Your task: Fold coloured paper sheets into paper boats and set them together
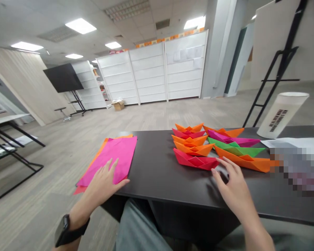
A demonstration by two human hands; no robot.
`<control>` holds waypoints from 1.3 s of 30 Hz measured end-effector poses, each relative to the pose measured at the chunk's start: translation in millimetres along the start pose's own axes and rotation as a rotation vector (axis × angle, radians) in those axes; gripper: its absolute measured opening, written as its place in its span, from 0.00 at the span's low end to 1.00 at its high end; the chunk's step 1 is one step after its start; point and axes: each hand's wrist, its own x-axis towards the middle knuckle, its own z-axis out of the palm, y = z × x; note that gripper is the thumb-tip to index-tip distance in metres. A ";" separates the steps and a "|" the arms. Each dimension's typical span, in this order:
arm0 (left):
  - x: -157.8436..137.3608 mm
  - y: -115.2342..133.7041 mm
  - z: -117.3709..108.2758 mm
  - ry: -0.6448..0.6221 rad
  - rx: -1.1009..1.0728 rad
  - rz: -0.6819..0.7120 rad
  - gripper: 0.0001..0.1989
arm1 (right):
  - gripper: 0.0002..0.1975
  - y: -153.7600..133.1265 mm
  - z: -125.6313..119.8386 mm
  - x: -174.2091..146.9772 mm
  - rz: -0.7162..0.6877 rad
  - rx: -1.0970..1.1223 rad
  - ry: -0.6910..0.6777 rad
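Observation:
My left hand point(104, 179) lies on a stack of coloured paper, its fingers spread over the top pink sheet point(122, 151). Orange and red sheet edges stick out beneath. My right hand point(231, 181) is at the right end of the nearest red paper boat point(195, 161), with thumb and forefinger apart and their tips at the boat's point. This boat is the front one in a row of orange and red folded boats. Beside it runs a second row, with an orange boat point(247, 161) in front, then a green boat point(238, 150) and a purple boat point(230, 138).
A white cylindrical container point(282, 115) stands at the table's back right, near a white sheet point(298, 142) and a blurred-out patch. The dark table point(151, 164) has bare surface between paper and boats. Beyond are a black easel stand, white shelving and a screen.

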 end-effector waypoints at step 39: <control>-57.9 64.8 45.8 0.209 -0.330 0.691 0.27 | 0.17 -130.6 -3.9 -34.6 -0.290 0.214 -0.384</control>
